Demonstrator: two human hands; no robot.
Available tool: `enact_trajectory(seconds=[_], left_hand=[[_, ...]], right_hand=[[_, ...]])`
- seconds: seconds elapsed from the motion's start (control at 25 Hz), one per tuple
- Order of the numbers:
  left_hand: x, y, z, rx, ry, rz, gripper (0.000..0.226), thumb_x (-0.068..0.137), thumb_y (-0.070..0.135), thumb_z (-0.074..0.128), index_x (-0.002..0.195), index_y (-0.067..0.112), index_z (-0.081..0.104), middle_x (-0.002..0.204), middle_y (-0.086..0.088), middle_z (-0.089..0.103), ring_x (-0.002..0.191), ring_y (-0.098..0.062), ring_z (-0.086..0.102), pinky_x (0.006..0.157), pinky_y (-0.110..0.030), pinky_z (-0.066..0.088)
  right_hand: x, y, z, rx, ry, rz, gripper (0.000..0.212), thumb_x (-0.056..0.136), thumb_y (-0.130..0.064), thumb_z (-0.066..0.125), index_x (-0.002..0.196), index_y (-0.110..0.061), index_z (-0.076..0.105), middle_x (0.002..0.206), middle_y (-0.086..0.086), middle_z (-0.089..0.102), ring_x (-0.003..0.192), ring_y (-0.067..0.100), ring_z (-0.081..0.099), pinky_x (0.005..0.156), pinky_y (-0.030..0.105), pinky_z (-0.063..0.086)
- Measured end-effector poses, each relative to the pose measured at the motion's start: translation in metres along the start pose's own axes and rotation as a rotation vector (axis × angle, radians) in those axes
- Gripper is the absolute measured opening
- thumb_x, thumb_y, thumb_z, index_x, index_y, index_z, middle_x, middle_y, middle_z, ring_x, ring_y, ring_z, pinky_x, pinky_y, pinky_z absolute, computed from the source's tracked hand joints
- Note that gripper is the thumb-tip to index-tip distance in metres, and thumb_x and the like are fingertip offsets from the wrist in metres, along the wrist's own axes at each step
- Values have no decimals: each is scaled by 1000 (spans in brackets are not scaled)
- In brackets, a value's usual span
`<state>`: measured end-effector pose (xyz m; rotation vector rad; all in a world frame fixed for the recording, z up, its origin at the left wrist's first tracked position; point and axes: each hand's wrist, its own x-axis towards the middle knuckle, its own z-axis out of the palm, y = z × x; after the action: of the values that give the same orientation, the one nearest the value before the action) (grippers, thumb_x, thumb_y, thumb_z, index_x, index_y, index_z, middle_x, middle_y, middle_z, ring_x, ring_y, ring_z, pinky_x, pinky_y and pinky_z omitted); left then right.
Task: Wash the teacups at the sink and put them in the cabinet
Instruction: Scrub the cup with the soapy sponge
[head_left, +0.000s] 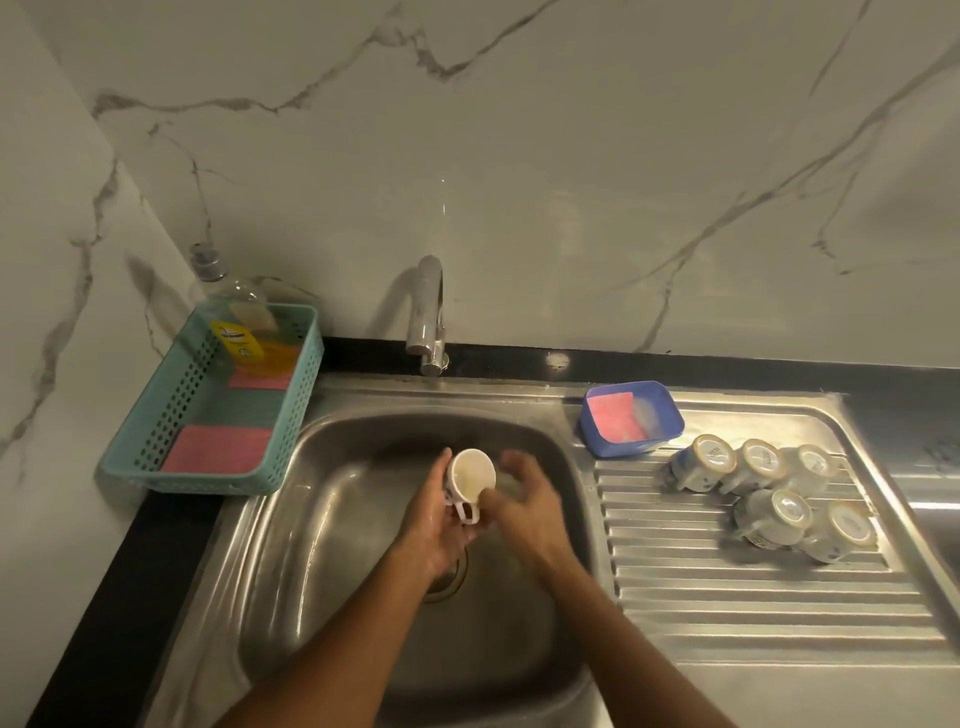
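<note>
Over the steel sink (322, 519) my left hand (431, 525) holds a white teacup (470, 475) tilted on its side, mouth towards me, handle pointing down. My right hand (524, 499) is blurred and lies against the cup's right side with fingers spread and loosely curved. Several washed teacups (769, 493) stand upside down on the ridged drainboard (727, 587) to the right.
The chrome tap (428, 312) stands behind the sink. A teal basket (156, 467) at the left holds a soap bottle (239, 317) and pink sponges (218, 449). A blue tub (602, 436) with a pink sponge sits at the drainboard's back corner.
</note>
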<state>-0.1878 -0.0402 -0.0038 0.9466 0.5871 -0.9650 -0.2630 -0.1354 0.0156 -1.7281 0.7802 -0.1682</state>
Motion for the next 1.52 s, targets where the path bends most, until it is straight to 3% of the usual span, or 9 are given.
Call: enact_trajectory(seconds=[0.16, 0.28, 0.36, 0.56, 0.72, 0.92, 1.2, 1.36, 1.52], left_hand=[[10, 8, 7, 5, 58, 40, 45, 90, 47, 68, 115, 11, 65, 105, -14, 65, 87, -25, 62, 67, -38, 57], [16, 4, 12, -10, 88, 53, 50, 88, 48, 70, 119, 10, 65, 109, -15, 63, 87, -25, 61, 64, -37, 58], [17, 1, 13, -19, 106, 62, 49, 88, 48, 69, 118, 10, 65, 108, -15, 63, 86, -25, 61, 66, -37, 57], [16, -5, 7, -24, 179, 87, 43, 90, 47, 67, 113, 11, 66, 100, -14, 64, 81, -24, 61, 69, -38, 56], [13, -10, 6, -45, 197, 95, 40, 91, 46, 66, 110, 11, 66, 96, -14, 63, 78, -24, 59, 72, -39, 53], [8, -10, 8, -18, 188, 108, 36, 93, 45, 65, 103, 11, 66, 93, -13, 64, 77, -23, 60, 73, -39, 53], [4, 4, 7, -23, 157, 128, 36, 93, 45, 64, 105, 11, 65, 100, -13, 62, 83, -24, 59, 74, -40, 53], [3, 5, 2, -35, 150, 127, 37, 93, 44, 64, 106, 10, 64, 102, -14, 61, 84, -25, 58, 74, -40, 53], [6, 7, -6, -48, 155, 117, 41, 91, 45, 67, 111, 10, 64, 105, -15, 61, 85, -27, 59, 71, -41, 54]], right_hand=[[62, -37, -96, -343, 298, -54, 26, 95, -9, 61, 120, -10, 68, 109, 7, 68, 102, 24, 65, 81, 26, 48], [113, -44, -140, -1047, -109, 130, 27, 101, -16, 55, 125, -8, 63, 116, 8, 66, 112, 27, 64, 96, 32, 50], [140, -31, -151, -1186, -359, 205, 38, 99, -27, 61, 134, -15, 58, 125, 5, 65, 116, 24, 60, 104, 30, 46], [170, 1, -147, -1154, -289, -6, 46, 87, -20, 70, 132, -25, 64, 126, 6, 65, 116, 27, 62, 92, 32, 47], [173, 1, -147, -1182, -291, 22, 33, 86, -16, 69, 118, -9, 71, 113, 14, 69, 88, 24, 56, 84, 35, 51], [157, -18, -166, -1131, -283, -87, 34, 84, -38, 78, 103, -11, 70, 100, 8, 71, 85, 23, 63, 72, 29, 46], [136, -59, -195, -891, -227, -214, 14, 97, -11, 65, 109, -16, 63, 99, 12, 69, 70, 19, 67, 53, 18, 53], [143, -76, -200, -1099, -225, -301, 21, 93, 2, 63, 105, -8, 77, 99, 10, 75, 74, 22, 70, 75, 26, 59], [146, -88, -200, -1222, -192, -342, 17, 92, -6, 66, 103, -9, 79, 103, 8, 76, 78, 17, 57, 72, 17, 40]])
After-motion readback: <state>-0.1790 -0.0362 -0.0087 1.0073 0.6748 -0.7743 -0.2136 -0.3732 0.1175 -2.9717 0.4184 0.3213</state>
